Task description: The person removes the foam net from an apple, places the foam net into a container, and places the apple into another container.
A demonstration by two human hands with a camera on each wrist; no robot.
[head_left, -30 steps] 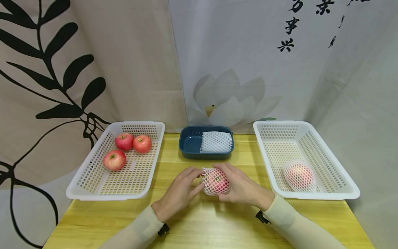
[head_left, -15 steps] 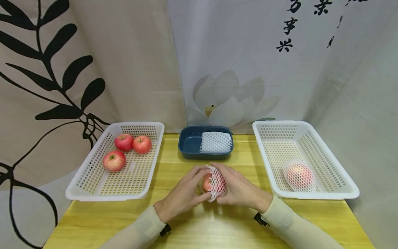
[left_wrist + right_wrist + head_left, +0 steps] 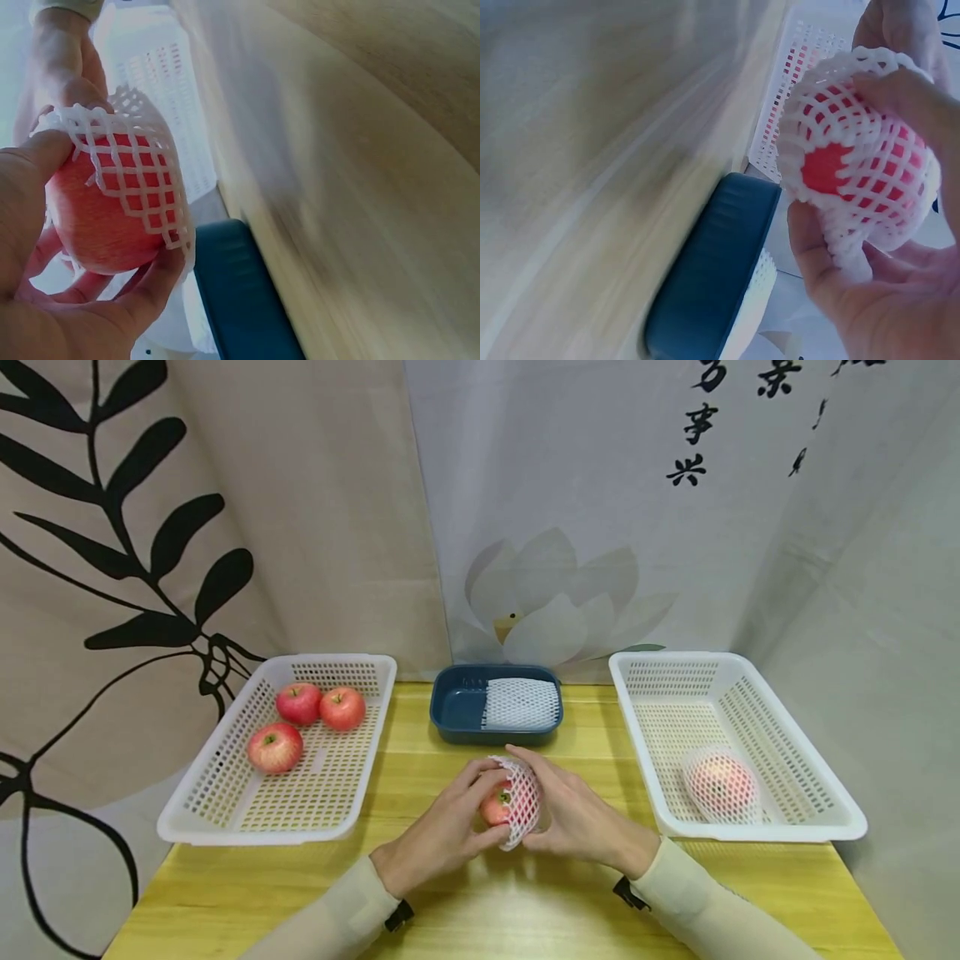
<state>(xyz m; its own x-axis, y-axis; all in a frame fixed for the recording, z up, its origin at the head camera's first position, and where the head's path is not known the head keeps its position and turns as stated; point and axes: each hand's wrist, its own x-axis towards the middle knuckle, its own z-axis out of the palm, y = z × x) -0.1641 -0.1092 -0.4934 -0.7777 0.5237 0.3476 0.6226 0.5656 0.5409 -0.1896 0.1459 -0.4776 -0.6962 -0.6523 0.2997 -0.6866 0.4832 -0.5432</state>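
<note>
Over the table's middle, both hands hold a red apple (image 3: 493, 807) partly inside a white foam net sleeve (image 3: 527, 802). My left hand (image 3: 444, 828) grips the net's edge, thumb below and fingers above, around the bare side of the apple. In the left wrist view, bare red skin shows beside the thumb, and the netting (image 3: 139, 176) covers the far side. My right hand (image 3: 588, 820) grips the netted side. The right wrist view shows the thumb on the netting (image 3: 889, 176) and a round opening with red skin behind it.
A white basket (image 3: 217, 814) with 3 bare apples (image 3: 276, 747) stands left. The right white basket (image 3: 813, 785) holds a netted apple (image 3: 722, 783). Behind the hands, a dark blue tray (image 3: 457, 731) contains flat white foam nets (image 3: 522, 703). A printed cloth hangs behind the wooden table (image 3: 517, 918).
The net's left edge has been spread and drawn rightward, baring the apple's left side; its stem now shows. The left fingers have moved in onto the edge. Baskets and tray are unchanged.
</note>
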